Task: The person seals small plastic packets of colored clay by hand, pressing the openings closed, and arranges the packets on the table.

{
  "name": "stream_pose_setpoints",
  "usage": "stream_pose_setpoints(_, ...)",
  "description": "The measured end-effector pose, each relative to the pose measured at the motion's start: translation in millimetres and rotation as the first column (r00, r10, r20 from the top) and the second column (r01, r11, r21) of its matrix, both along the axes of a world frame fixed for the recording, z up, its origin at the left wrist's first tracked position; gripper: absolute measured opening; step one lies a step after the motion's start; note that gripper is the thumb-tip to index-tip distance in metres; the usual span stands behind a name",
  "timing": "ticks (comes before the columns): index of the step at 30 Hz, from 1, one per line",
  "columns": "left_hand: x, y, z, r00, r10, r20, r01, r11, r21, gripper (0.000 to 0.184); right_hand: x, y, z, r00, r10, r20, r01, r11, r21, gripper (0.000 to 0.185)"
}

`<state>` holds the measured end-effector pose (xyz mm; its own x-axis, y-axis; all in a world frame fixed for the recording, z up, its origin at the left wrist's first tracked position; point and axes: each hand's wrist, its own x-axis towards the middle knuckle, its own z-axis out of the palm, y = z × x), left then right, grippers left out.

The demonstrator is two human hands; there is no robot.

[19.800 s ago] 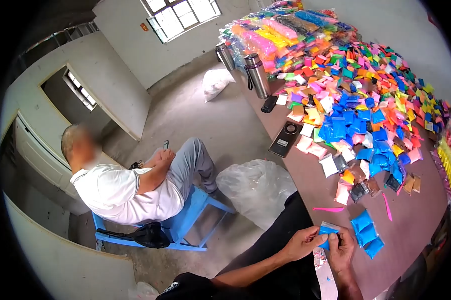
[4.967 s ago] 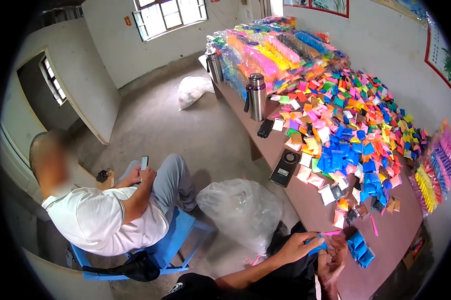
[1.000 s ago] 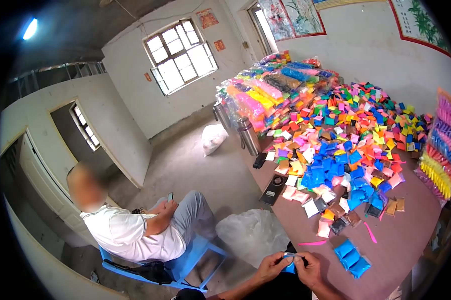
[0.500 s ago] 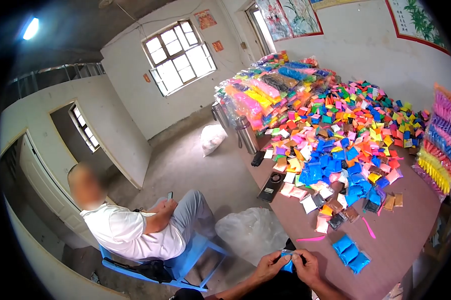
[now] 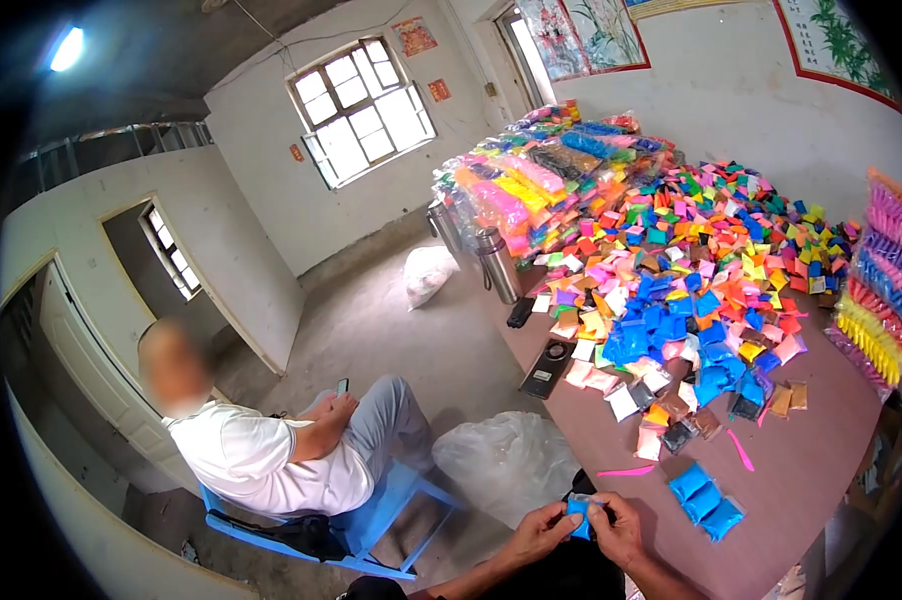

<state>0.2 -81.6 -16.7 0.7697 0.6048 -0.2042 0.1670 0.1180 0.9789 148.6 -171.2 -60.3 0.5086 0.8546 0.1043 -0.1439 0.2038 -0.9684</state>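
As your left hand [image 5: 540, 533] and right hand [image 5: 619, 532] jointly pinch a blue packet [image 5: 578, 507], three blue pouches [image 5: 704, 501] sit apart from the desk [image 5: 611, 432]'s mixed heap [image 5: 706, 250].

Glossy clear plastic wraps the small blue packets [image 5: 706, 503]; the flask [image 5: 497, 266] is shiny smooth metal, the tabletop [image 5: 611, 432] smooth and dull, the floor [image 5: 371, 320] rough and matt like bare concrete

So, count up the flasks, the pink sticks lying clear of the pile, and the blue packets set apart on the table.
Flasks: 2
Pink sticks clear of the pile: 2
Blue packets set apart: 3
Total: 7
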Motion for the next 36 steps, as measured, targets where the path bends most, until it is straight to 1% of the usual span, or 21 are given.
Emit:
stream_pose_setpoints(4, 4.0, -5.8, 7.4, 1.0, 0.028, 0.002, -0.027, 0.998, -0.063, 0.032, 1.2, -3.0, 6.5, 0.998, 0.024, -0.05, -0.026, 0.999, -0.036, 0.015)
stream_pose_setpoints(6, 8.0, -10.8, 11.8, 0.997, 0.067, 0.048, -0.058, 0.984, -0.171, 0.031, 1.7, 0.1, 1.8, 0.994, -0.084, 0.076, 0.082, 0.996, 0.028, 0.015)
stream_pose_setpoints(10, 5.2, -3.9, -6.1, 0.997, -0.014, 0.072, 0.025, 0.988, -0.151, 0.029, 3.9, 0.4, -4.0, 0.989, -0.101, 0.104, 0.096, 0.994, 0.051, 0.014)
stream_pose_setpoints(12, 4.7, -2.6, -9.2, 0.996, -0.011, 0.087, 0.024, 0.989, -0.146, 0.027, 5.3, -2.0, 3.5, 0.999, -0.032, -0.04, 0.032, 0.999, 0.007, 0.013)
stream_pose_setpoints(13, 4.5, -1.8, -10.0, 0.996, -0.011, 0.086, 0.023, 0.989, -0.147, 0.027, 6.0, -3.0, 6.3, 0.999, -0.031, -0.04, 0.032, 0.999, 0.006, 0.013)
stream_pose_setpoints(16, 4.2, -1.2, -7.5, 0.997, -0.016, 0.082, 0.025, 0.993, -0.113, 0.026, 6.5, -3.7, 8.8, 0.989, 0.018, -0.147, -0.025, 0.998, -0.049, 0.013)
stream_pose_setpoints(19, 6.5, -2.6, 0.9, 0.999, 0.002, 0.051, 0.007, 0.987, -0.162, 0.027, 7.5, -2.1, 4.2, 0.995, 0.003, -0.099, -0.005, 1.0, -0.025, 0.012)
stream_pose_setpoints(21, 7.7, -3.5, 1.8, 0.997, 0.006, 0.076, 0.009, 0.981, -0.195, 0.027, 6.2, -0.3, -1.0, 0.998, -0.053, -0.016, 0.054, 0.997, 0.062, 0.011)
stream_pose_setpoints(22, 6.5, -2.6, -3.5, 0.997, 0.007, 0.075, 0.008, 0.98, -0.199, 0.027, 6.0, -1.0, -0.9, 0.998, -0.052, -0.017, 0.053, 0.997, 0.057, 0.011)
stream_pose_setpoints(24, 4.7, 3.0, -16.4, 0.996, -0.019, 0.089, 0.032, 0.988, -0.153, 0.026, 7.9, -1.8, 3.2, 0.993, -0.075, 0.089, 0.071, 0.996, 0.047, 0.014)
stream_pose_setpoints(25, 4.7, 5.9, -20.1, 0.996, -0.023, 0.086, 0.037, 0.986, -0.162, 0.026, 9.3, -0.7, 6.4, 0.993, -0.08, 0.086, 0.077, 0.996, 0.037, 0.014)
stream_pose_setpoints(27, 2.2, 6.8, -26.2, 0.999, -0.033, 0.022, 0.033, 0.999, 0.014, 0.024, 10.2, -3.7, 11.6, 0.968, -0.092, 0.232, 0.11, 0.992, -0.063, 0.018)
stream_pose_setpoints(28, 2.4, 9.3, -18.2, 0.994, -0.058, -0.094, 0.067, 0.993, 0.101, 0.023, 10.6, -2.3, 7.8, 0.977, -0.074, 0.201, 0.095, 0.991, -0.097, 0.021)
stream_pose_setpoints(29, 4.4, 7.5, -10.9, 0.999, -0.048, -0.004, 0.047, 0.998, -0.051, 0.023, 12.6, -3.2, 6.1, 0.97, -0.051, 0.238, 0.087, 0.985, -0.148, 0.02)
stream_pose_setpoints(30, 0.7, 12.5, -15.0, 0.993, -0.076, -0.09, 0.083, 0.994, 0.072, 0.025, 12.3, -1.8, 3.5, 0.985, -0.027, 0.172, 0.046, 0.993, -0.109, 0.019)
stream_pose_setpoints(31, 4.3, 8.5, -11.4, 0.999, -0.043, 0.024, 0.043, 0.999, 0.026, 0.024, 13.7, -0.5, 7.3, 0.972, -0.045, 0.229, 0.052, 0.998, -0.027, 0.018)
stream_pose_setpoints(32, 4.9, 5.4, -11.9, 0.998, 0.043, -0.036, -0.042, 0.999, 0.022, 0.023, 14.0, -2.4, 7.1, 0.983, 0.005, 0.184, -0.003, 1.0, -0.01, 0.017)
stream_pose_setpoints(33, 5.5, 6.5, -13.3, 0.996, 0.067, -0.054, -0.071, 0.994, -0.086, 0.021, 11.6, -3.2, 10.6, 0.984, 0.001, 0.179, 0.009, 0.998, -0.054, 0.016)
stream_pose_setpoints(34, 11.6, 1.5, 2.3, 0.991, 0.13, -0.017, -0.131, 0.99, -0.045, 0.016, 11.2, -2.6, 7.7, 0.981, 0.017, 0.192, -0.011, 0.999, -0.032, 0.015)
stream_pose_setpoints(35, 10.9, 4.1, -5.5, 0.99, 0.136, 0.023, -0.136, 0.99, -0.029, 0.015, 9.6, -2.3, 7.8, 0.99, 0.023, 0.139, -0.022, 1.0, -0.006, 0.016)
stream_pose_setpoints(36, 15.6, 2.1, -1.6, 0.987, 0.156, 0.047, -0.155, 0.988, -0.016, 0.014, 8.3, -2.1, 9.2, 0.984, -0.017, 0.177, 0.013, 1.0, 0.022, 0.016)
